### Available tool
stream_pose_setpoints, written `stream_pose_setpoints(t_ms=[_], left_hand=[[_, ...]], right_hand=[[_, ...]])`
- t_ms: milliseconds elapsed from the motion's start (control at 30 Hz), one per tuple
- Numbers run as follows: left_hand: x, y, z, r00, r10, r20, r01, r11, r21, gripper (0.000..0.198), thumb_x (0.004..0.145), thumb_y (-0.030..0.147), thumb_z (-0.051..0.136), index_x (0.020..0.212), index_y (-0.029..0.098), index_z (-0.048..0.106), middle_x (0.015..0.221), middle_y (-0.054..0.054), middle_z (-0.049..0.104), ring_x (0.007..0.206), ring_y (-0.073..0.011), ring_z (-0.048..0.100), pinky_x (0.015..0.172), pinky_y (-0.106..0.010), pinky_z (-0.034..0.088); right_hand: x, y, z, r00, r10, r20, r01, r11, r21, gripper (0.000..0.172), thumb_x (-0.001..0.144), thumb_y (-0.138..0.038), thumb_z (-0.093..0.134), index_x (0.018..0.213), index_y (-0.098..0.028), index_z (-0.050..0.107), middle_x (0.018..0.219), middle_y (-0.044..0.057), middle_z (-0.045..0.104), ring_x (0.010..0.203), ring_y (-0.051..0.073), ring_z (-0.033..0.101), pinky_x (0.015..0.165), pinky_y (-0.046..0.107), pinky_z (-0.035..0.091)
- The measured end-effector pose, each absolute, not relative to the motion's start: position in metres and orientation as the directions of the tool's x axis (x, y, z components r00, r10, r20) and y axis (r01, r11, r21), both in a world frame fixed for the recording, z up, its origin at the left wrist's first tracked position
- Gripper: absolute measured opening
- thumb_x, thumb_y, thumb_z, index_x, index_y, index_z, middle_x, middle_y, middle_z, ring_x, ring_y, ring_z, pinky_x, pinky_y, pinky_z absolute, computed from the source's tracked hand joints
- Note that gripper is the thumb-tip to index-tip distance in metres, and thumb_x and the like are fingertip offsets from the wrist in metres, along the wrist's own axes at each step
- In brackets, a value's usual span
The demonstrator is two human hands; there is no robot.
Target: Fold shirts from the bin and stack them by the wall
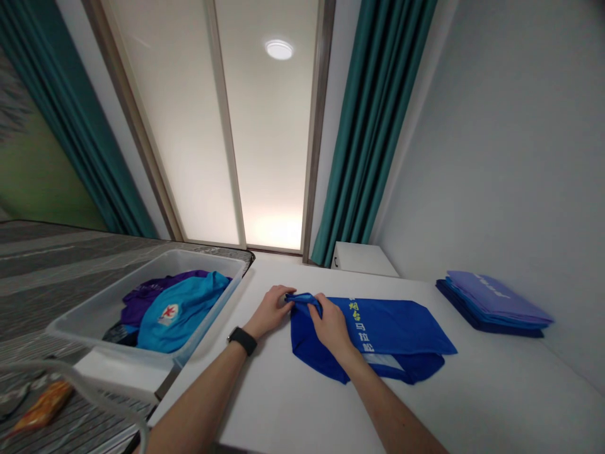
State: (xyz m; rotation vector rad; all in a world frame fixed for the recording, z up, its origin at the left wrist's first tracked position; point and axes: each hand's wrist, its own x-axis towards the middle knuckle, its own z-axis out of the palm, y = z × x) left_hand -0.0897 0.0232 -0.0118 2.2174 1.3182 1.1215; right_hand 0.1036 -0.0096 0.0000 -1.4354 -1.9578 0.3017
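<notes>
A royal-blue shirt (pixel 397 328) with yellow characters lies partly folded on the white table (pixel 472 403). My left hand (pixel 271 309), with a black watch on its wrist, pinches the shirt's bunched upper-left edge. My right hand (pixel 331 325) rests on the same bunched cloth just to the right, fingers curled round a fold. Both hands meet at the shirt's left end.
A clear plastic bin (pixel 94 315) at the left holds a light-blue shirt (pixel 182 312) and a purple one (pixel 142 293). A stack of folded blue and purple shirts (pixel 494 302) lies at the right by the wall. A small white box (pixel 363 258) stands below the teal curtain.
</notes>
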Motion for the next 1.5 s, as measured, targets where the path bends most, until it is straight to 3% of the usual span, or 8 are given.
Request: stream_pose_setpoints(t_ms=[167, 400, 633, 900, 1000, 1133, 1267, 1500], left_hand=[[-0.098, 0.031, -0.019, 0.161, 0.897, 0.413, 0.625, -0.416, 0.661, 0.032, 0.086, 0.019, 0.045, 0.111, 0.016, 0.065, 0.107, -0.009, 0.068, 0.105, -0.0223, 0.061, 0.097, -0.039, 0.046], [-0.096, 0.037, -0.024, 0.232, 0.909, 0.346, 0.687, -0.405, 0.604, 0.044, 0.079, 0.025, 0.063, 0.122, 0.018, 0.062, 0.115, -0.009, 0.068, 0.108, -0.0249, 0.060, 0.097, -0.037, 0.045], [-0.093, 0.050, -0.019, 0.195, 0.940, 0.282, 0.718, -0.332, 0.611, 0.025, 0.083, 0.025, 0.058, 0.104, 0.021, 0.071, 0.094, -0.005, 0.072, 0.089, -0.0214, 0.065, 0.085, -0.030, 0.048], [-0.096, 0.054, -0.022, 0.239, 0.929, 0.282, 0.683, -0.367, 0.631, 0.036, 0.073, 0.020, 0.066, 0.108, 0.020, 0.070, 0.096, -0.005, 0.071, 0.090, -0.0203, 0.063, 0.086, -0.029, 0.047], [-0.097, 0.054, -0.023, 0.256, 0.921, 0.292, 0.652, -0.388, 0.651, 0.031, 0.070, 0.019, 0.067, 0.101, 0.020, 0.071, 0.096, -0.004, 0.071, 0.090, -0.0208, 0.062, 0.087, -0.031, 0.046], [-0.096, 0.054, -0.020, 0.229, 0.923, 0.309, 0.620, -0.383, 0.685, 0.015, 0.072, 0.020, 0.063, 0.086, 0.019, 0.069, 0.086, -0.003, 0.069, 0.084, -0.0195, 0.061, 0.080, -0.030, 0.046], [-0.096, 0.054, -0.020, 0.240, 0.921, 0.307, 0.593, -0.389, 0.705, 0.012, 0.074, 0.020, 0.059, 0.083, 0.018, 0.067, 0.082, -0.002, 0.068, 0.079, -0.0171, 0.060, 0.074, -0.027, 0.046], [-0.097, 0.058, -0.026, 0.203, 0.947, 0.249, 0.503, -0.319, 0.804, 0.027, 0.080, 0.031, 0.053, 0.097, 0.015, 0.067, 0.067, 0.000, 0.063, 0.062, -0.0151, 0.056, 0.062, -0.025, 0.044]], right_hand=[[0.118, 0.013, 0.007, -0.099, 0.936, 0.339, 0.735, 0.298, -0.609, 0.022, 0.095, -0.033, 0.041, 0.097, -0.022, 0.060, 0.085, 0.004, 0.069, 0.080, 0.021, 0.063, 0.070, 0.027, 0.042], [0.125, 0.034, 0.031, -0.164, 0.927, 0.339, 0.757, 0.338, -0.559, 0.020, 0.094, -0.033, 0.044, 0.099, -0.022, 0.061, 0.090, 0.006, 0.069, 0.086, 0.022, 0.063, 0.074, 0.027, 0.041], [0.121, 0.028, 0.047, -0.229, 0.918, 0.323, 0.785, 0.370, -0.497, 0.019, 0.095, -0.034, 0.045, 0.096, -0.023, 0.060, 0.089, 0.005, 0.069, 0.087, 0.022, 0.063, 0.073, 0.026, 0.039], [0.109, 0.003, 0.036, -0.270, 0.902, 0.338, 0.737, 0.419, -0.530, 0.017, 0.096, -0.029, 0.044, 0.093, -0.023, 0.059, 0.089, 0.004, 0.069, 0.085, 0.020, 0.064, 0.074, 0.026, 0.041], [0.108, -0.001, 0.031, -0.269, 0.894, 0.359, 0.718, 0.434, -0.544, 0.016, 0.096, -0.027, 0.044, 0.093, -0.022, 0.059, 0.090, 0.004, 0.068, 0.085, 0.020, 0.063, 0.075, 0.027, 0.043], [0.108, -0.011, 0.025, -0.378, 0.829, 0.413, 0.632, 0.557, -0.539, 0.012, 0.093, -0.019, 0.047, 0.097, -0.021, 0.058, 0.098, 0.005, 0.066, 0.093, 0.019, 0.061, 0.082, 0.030, 0.046], [0.104, -0.030, 0.015, -0.554, 0.736, 0.389, 0.582, 0.676, -0.452, 0.021, 0.083, -0.008, 0.054, 0.099, -0.021, 0.058, 0.115, 0.007, 0.064, 0.110, 0.022, 0.057, 0.094, 0.036, 0.045], [0.093, -0.041, -0.012, -0.645, 0.690, 0.328, 0.574, 0.721, -0.389, 0.028, 0.079, -0.006, 0.056, 0.104, -0.018, 0.058, 0.131, 0.011, 0.058, 0.125, 0.024, 0.050, 0.111, 0.045, 0.034]])
